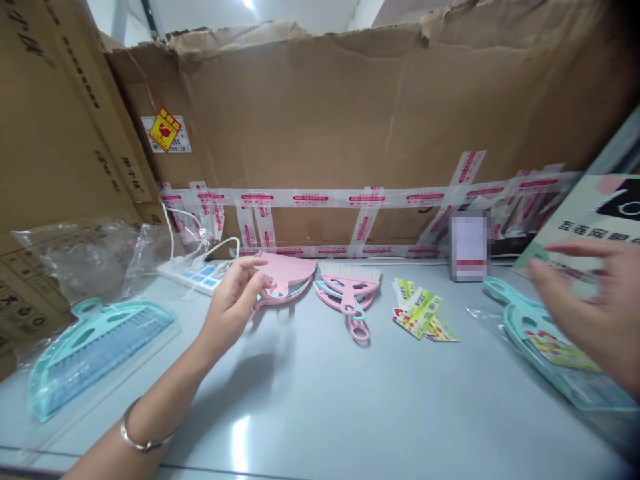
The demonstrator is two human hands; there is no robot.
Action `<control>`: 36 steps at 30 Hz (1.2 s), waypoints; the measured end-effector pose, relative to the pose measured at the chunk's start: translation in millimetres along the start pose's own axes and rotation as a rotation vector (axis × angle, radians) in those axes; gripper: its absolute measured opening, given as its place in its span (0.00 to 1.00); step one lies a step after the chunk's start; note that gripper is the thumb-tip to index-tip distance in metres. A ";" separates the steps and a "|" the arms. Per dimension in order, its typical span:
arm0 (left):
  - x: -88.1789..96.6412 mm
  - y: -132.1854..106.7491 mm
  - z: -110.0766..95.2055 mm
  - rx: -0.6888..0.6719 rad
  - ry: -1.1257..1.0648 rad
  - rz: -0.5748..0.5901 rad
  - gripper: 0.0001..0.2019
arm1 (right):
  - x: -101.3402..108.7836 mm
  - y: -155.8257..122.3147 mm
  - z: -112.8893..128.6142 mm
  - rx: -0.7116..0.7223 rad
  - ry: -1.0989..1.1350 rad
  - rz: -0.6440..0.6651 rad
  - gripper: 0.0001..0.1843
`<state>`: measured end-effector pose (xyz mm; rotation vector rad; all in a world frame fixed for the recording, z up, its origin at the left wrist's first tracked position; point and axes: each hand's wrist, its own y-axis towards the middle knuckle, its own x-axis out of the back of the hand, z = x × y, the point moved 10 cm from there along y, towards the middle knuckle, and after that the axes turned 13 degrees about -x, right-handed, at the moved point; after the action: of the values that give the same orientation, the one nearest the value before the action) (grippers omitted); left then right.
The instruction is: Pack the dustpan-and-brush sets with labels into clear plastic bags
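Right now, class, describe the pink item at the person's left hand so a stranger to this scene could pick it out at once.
Find the taped cardboard wall behind the grey table. At its foot, right of the white power strip, lies the pink dustpan, touched by the left hand. Unlike the pink brush beside it, it has a smooth plain face without bristles.

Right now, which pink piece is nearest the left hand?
The plain pink dustpan beside the power strip, not the bristled pink brush to its right.

Rear edge: pink dustpan (290,272), pink brush (349,291) with white bristles. Left edge: teal brush (95,347). Right edge: teal dustpan (520,327). Cards (419,313): green-yellow, red print.
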<state>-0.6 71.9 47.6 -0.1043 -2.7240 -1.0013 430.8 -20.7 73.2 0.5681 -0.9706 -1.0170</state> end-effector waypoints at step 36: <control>55.4 13.1 45.5 0.165 -0.479 -0.509 0.13 | -180.6 -113.4 117.5 0.686 0.033 0.727 0.17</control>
<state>-61.3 110.5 35.8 0.4587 -3.3602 -0.9569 243.7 94.8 -31.4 0.7049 -1.3618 -0.0055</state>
